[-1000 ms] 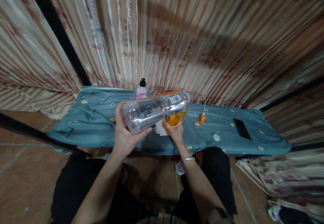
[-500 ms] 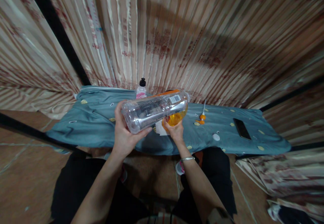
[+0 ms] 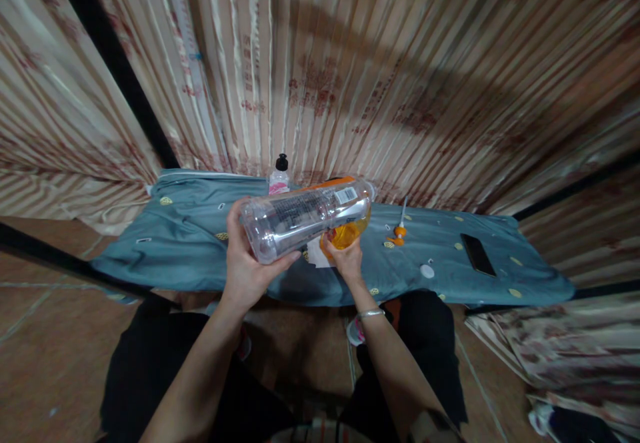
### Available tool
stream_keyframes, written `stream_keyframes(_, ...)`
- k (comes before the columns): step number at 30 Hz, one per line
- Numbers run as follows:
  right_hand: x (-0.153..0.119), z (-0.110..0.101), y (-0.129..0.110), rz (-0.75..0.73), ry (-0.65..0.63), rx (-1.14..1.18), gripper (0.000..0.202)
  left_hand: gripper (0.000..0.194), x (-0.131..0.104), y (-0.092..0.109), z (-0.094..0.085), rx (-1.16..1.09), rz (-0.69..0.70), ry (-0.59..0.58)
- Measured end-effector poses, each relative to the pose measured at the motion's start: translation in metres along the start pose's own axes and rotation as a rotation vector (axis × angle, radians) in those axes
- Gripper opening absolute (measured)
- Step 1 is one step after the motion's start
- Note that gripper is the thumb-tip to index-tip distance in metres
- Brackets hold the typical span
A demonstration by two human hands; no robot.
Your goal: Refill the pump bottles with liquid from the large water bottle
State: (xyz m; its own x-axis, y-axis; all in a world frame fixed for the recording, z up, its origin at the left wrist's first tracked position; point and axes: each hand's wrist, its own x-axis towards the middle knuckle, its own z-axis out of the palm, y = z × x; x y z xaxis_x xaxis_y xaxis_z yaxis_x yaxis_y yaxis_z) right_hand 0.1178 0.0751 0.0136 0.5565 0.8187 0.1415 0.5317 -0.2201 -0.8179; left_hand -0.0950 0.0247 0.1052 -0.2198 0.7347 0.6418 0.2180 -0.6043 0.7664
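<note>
My left hand (image 3: 247, 263) is wrapped round the base end of a large clear plastic bottle (image 3: 305, 216) with a printed label and barcode. The bottle is tilted, its neck end to the right and higher, over a second container (image 3: 347, 233) that holds orange-yellow liquid. My right hand (image 3: 349, 259), with a silver bracelet at the wrist, grips this container low down. The large bottle hides the container's top. A white paper (image 3: 319, 255) shows just left of my right hand.
A blue-green cloth (image 3: 190, 249) covers the low surface. On it are a black-capped bottle (image 3: 279, 177), an orange pump head (image 3: 399, 232), a white round cap (image 3: 427, 271) and a black phone (image 3: 478, 255). A pleated curtain (image 3: 350, 83) hangs behind.
</note>
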Motion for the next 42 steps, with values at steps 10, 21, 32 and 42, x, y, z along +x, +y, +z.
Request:
stream_keyframes(10, -0.0003, 0.0009, 0.0000, 0.002, 0.002, 0.018, 0.076, 0.101, -0.0002, 0.0010, 0.0003, 0.000, -0.022, 0.006)
stream_keyframes(21, -0.0017, -0.0018, -0.0051, 0.030, -0.009, -0.008, 0.081, 0.103, 0.0002, 0.0003, -0.0005, 0.007, -0.027, -0.011)
stream_keyframes(32, -0.0009, 0.0006, -0.0012, 0.010, 0.006, -0.016, 0.079, 0.100, -0.0008, -0.0009, -0.0009, 0.011, -0.003, -0.003)
stream_keyframes(42, -0.0010, 0.0002, -0.0004, -0.003, 0.004, 0.012, 0.076, 0.100, -0.0010, -0.0014, -0.0004, 0.005, -0.004, 0.008)
